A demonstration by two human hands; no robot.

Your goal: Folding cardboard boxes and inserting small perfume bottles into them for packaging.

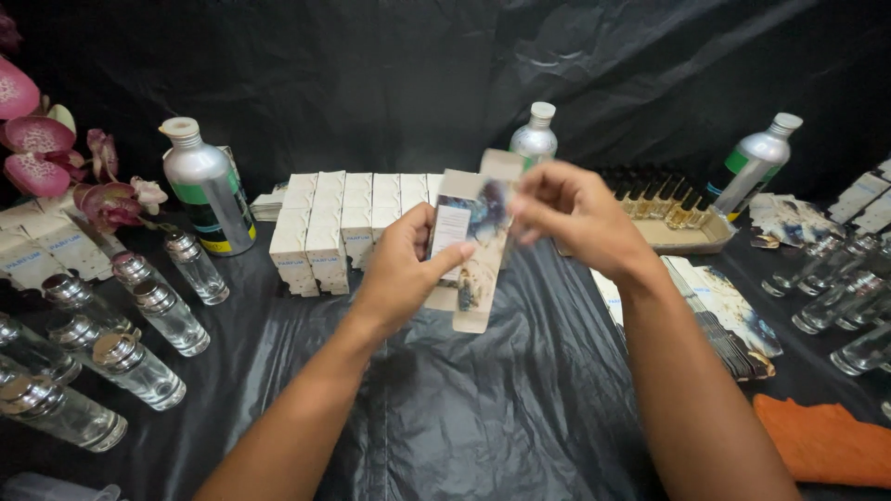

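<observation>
I hold a small flat cardboard carton [475,249], cream with a dark printed picture, upright over the black plastic sheet. My left hand [399,271] grips its left side and lower half. My right hand [568,215] pinches the carton's top flap, which is blurred by motion. Behind the carton stands a block of several finished white boxes [334,221] in rows.
Several clear glass bottles with silver caps [139,315] lie at the left, more at the right [835,301]. Silver metal bottles [206,186] [754,165] [535,137] stand at the back. A stack of flat cartons [724,315], a tray of small vials [676,215], an orange cloth [821,443] and pink flowers [42,148] lie around.
</observation>
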